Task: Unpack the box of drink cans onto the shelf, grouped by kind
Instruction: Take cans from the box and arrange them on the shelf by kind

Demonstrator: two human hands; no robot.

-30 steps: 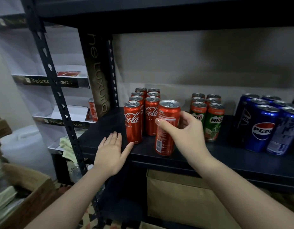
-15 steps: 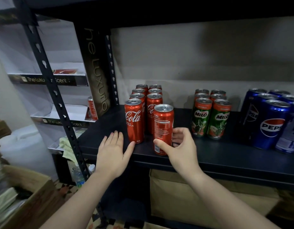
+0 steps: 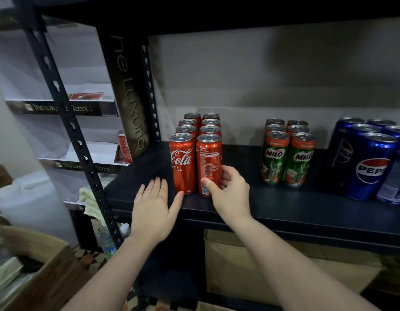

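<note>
Right hand [image 3: 230, 194] w/ fingers curled round the front-right Coke can [image 3: 208, 164], standing on the shelf [image 3: 284, 205] in the Coke rows. Left hand [image 3: 153, 207] lies flat, fingers together, thumb touching neighbour can [image 3: 183, 163]. Milo [image 3: 286, 158] & Pepsi [image 3: 369, 162] already grouped; box contents not visible, so what's left unclear.

Dim indoor light falls from the front, brightening the glossy red aluminium cola cans [image 3: 195, 162] and leaving soft glints on their silver tops. The pale back wall [image 3: 273, 70] carries broad, blurred shadows. The black metal shelf upright [image 3: 59, 90] bows with wide-angle distortion, and the corners darken.
</note>
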